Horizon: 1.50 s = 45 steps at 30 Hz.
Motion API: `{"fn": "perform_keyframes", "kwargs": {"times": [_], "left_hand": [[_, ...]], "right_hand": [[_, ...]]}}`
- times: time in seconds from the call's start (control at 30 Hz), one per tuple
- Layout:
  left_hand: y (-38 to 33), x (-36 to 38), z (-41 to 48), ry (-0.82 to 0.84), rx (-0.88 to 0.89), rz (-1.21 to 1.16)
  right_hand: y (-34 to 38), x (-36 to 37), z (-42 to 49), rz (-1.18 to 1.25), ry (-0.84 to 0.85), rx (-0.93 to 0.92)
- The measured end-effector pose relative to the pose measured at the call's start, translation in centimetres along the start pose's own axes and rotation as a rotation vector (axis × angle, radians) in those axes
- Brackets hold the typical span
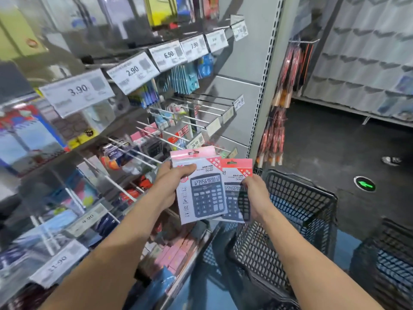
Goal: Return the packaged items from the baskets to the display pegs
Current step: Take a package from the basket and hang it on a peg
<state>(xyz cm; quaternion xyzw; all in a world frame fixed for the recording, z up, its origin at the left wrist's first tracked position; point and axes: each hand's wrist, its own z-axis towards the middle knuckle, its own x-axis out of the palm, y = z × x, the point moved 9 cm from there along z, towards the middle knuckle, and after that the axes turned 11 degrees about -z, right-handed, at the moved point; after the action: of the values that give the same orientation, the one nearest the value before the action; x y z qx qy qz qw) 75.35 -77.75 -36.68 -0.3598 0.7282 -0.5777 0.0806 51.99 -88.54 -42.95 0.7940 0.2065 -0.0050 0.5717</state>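
Here, my left hand [169, 184] grips a calculator pack [205, 195] by its left edge — thumb across the front, fingers curled behind. My right hand [257, 198] pinches a second calculator pack [238, 168] at its right side. That one sits just behind the first, and their edges overlap between my hands. Both packs are upright, hang tabs on top. Above and left of my left hand, bare metal pegs [134, 151] jut from the display, with price tags [78, 92] higher up. Below and right of my right hand stands a black mesh basket [297, 198] — another basket [388, 260] sits further right.
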Motion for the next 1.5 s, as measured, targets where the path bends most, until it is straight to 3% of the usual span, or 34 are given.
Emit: {"fn": "perform_keyframes", "kwargs": {"times": [0.17, 0.37, 0.83, 1.2, 1.27, 1.37, 1.5], "left_hand": [[-2.1, -0.8, 0.1, -0.1, -0.034, -0.158], [-2.4, 3.3, 0.7, 0.093, -0.247, -0.234], [-2.3, 4.2, 5.0, 0.051, -0.279, -0.232], [-2.5, 4.0, 5.5, -0.03, -0.401, 0.074], [-2.7, 4.3, 5.0, -0.043, -0.36, 0.212], [-3.1, 4.4, 5.3, -0.035, -0.151, 0.475], [-2.2, 3.6, 5.4, -0.013, -0.1, 0.44]], "right_hand": [[0.7, 0.6, 0.7, -0.071, 0.022, -0.052], [1.6, 1.9, 2.6, -0.182, 0.041, -0.089], [1.7, 3.1, 7.7, -0.221, 0.178, -0.088], [3.4, 4.3, 8.9, -0.152, 0.219, -0.118], [3.3, 4.5, 9.0, -0.141, 0.225, -0.114], [3.3, 4.6, 9.1, -0.152, 0.245, -0.101], [3.5, 5.0, 9.4, -0.168, 0.264, -0.09]]}}
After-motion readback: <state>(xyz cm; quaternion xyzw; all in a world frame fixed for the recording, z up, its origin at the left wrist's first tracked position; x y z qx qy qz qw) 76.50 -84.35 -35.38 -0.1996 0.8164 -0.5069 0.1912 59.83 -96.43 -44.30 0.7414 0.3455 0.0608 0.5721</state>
